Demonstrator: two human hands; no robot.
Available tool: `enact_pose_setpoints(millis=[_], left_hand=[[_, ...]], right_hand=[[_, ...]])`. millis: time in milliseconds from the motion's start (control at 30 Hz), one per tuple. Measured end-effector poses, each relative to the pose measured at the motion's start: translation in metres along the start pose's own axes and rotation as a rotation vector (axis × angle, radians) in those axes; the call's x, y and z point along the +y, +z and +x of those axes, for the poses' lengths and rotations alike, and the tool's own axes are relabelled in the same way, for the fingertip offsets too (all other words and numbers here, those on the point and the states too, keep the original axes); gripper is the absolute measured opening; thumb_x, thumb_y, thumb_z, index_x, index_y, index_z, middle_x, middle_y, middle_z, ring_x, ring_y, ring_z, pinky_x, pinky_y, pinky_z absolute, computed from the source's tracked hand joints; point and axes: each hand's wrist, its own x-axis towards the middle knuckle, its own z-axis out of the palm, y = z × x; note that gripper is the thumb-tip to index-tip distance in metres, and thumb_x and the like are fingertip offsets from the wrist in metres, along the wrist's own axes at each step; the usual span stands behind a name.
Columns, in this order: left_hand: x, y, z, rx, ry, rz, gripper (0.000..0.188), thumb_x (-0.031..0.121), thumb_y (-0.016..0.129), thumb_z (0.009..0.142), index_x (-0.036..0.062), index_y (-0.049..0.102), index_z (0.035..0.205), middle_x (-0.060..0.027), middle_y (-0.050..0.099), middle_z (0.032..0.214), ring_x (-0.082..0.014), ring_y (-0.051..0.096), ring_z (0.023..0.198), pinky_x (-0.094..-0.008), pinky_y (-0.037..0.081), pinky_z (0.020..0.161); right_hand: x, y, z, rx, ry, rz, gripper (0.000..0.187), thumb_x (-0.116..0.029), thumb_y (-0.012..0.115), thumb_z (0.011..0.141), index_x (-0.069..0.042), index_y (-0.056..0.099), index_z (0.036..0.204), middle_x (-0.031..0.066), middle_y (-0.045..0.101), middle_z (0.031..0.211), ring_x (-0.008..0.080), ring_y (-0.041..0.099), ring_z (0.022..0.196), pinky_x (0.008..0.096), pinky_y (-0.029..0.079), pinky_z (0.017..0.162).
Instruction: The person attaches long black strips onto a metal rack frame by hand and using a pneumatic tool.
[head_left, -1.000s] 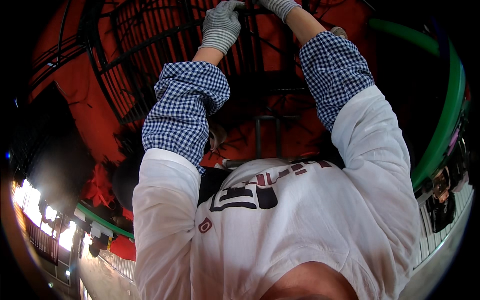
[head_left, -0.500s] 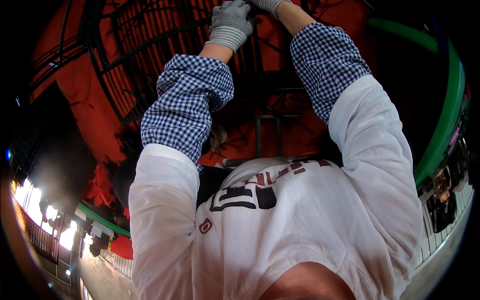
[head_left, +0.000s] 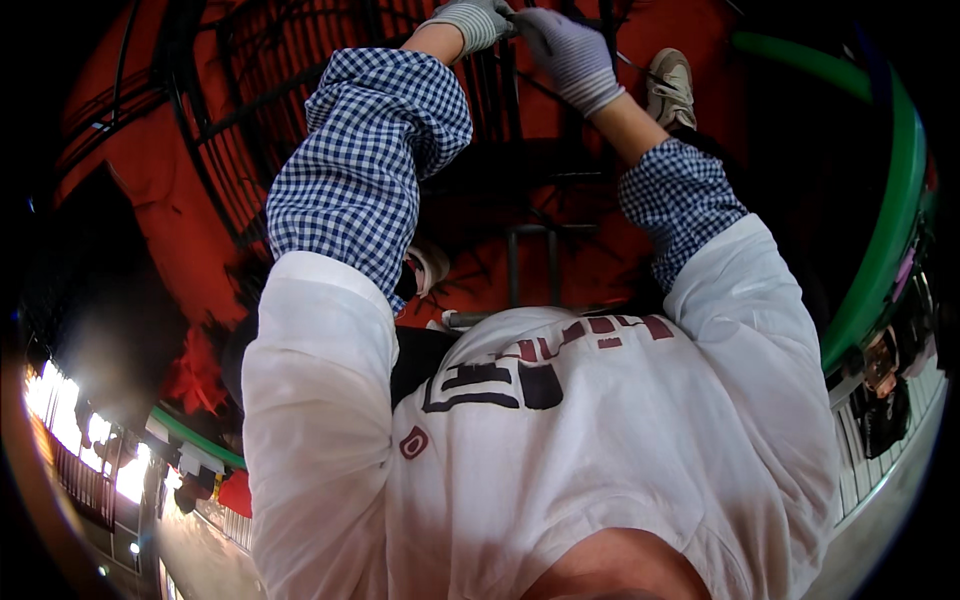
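Observation:
Both my hands wear pale grey work gloves with striped cuffs and meet at the top edge of the view, over a black rack of thin metal bars (head_left: 290, 90). My left hand (head_left: 478, 20) is closed, its fingers partly cut off by the edge. My right hand (head_left: 568, 52) lies close beside it, fingers drawn together and pointing at the left fingertips. A small dark piece seems to lie between the two hands, too small and dark to name. Blue-and-white checked sleeve covers (head_left: 350, 150) reach up both forearms.
Red floor (head_left: 160, 230) with dark scraps lies beneath. A grey metal stool-like frame (head_left: 535, 232) stands before me. My shoe (head_left: 670, 85) shows at right. A green curved rail (head_left: 895, 220) borders the right side. Other people (head_left: 885, 385) are at the far right.
My right hand has come down and into view, its wrist moving right and nearer me. My left hand has shifted slightly up. A shoe at right has come into sight.

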Motion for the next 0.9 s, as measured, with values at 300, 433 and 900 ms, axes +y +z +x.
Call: enact_pose_setpoints(millis=[300, 433, 900], left_hand=[[-0.007, -0.003, -0.010, 0.025, 0.045, 0.018, 0.032, 0.028, 0.064, 0.096, 0.0121, 0.070, 0.123, -0.0075, 0.073, 0.107, -0.0238, 0.066, 0.085, -0.0396, 0.053, 0.076], [-0.006, -0.002, -0.014, 0.008, -0.005, -0.056, 0.032, 0.028, 0.063, 0.098, 0.0138, 0.069, 0.125, -0.0073, 0.072, 0.107, -0.0239, 0.066, 0.084, -0.0398, 0.053, 0.076], [-0.036, 0.023, 0.022, -0.099, 0.052, -0.563, 0.044, 0.039, 0.051, 0.101, 0.0097, 0.060, 0.133, -0.0114, 0.067, 0.116, -0.0285, 0.062, 0.092, -0.0430, 0.052, 0.081]], right_hand=[[0.009, 0.042, -0.038, -0.443, 0.760, 1.172, 0.043, -0.027, 0.061, 0.100, -0.003, 0.056, 0.135, 0.0087, 0.070, 0.110, 0.0201, 0.068, 0.096, 0.0374, 0.056, 0.086], [0.003, 0.037, -0.039, -0.467, 0.776, 1.225, 0.046, -0.029, 0.062, 0.100, -0.003, 0.056, 0.137, 0.0088, 0.067, 0.122, 0.0207, 0.064, 0.111, 0.0382, 0.050, 0.101], [-0.040, -0.064, 0.045, -0.547, 0.649, 0.794, 0.031, -0.014, 0.058, 0.100, -0.003, 0.062, 0.129, 0.0127, 0.068, 0.121, 0.0246, 0.066, 0.107, 0.0379, 0.054, 0.094]])
